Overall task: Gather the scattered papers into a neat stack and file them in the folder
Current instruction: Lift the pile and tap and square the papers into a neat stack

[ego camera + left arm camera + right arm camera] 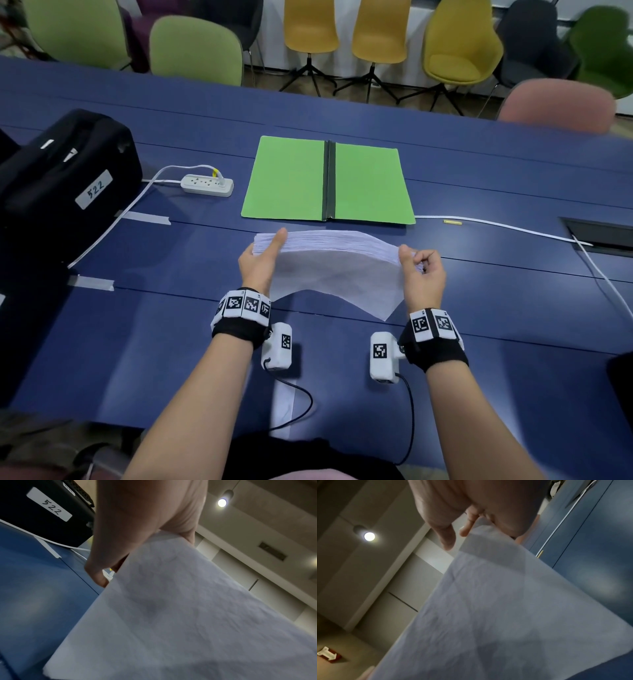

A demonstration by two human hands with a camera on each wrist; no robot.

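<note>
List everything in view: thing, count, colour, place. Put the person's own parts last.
Paper stack: one, white, held above the table's near middle, sagging toward the person.
Folder: one, green with dark spine, lying open flat on the table beyond the stack.
Power strip: one, white, left of the folder, one plug in it.
Black case: one, labelled 522, far left.
Cable: white, running right from the folder's corner.
Table: one, dark blue.
Chairs: several beyond the table; green, yellow, dark, pink.
Left hand: grip on the stack's left end.
Right hand: grip on the stack's right end.
</note>
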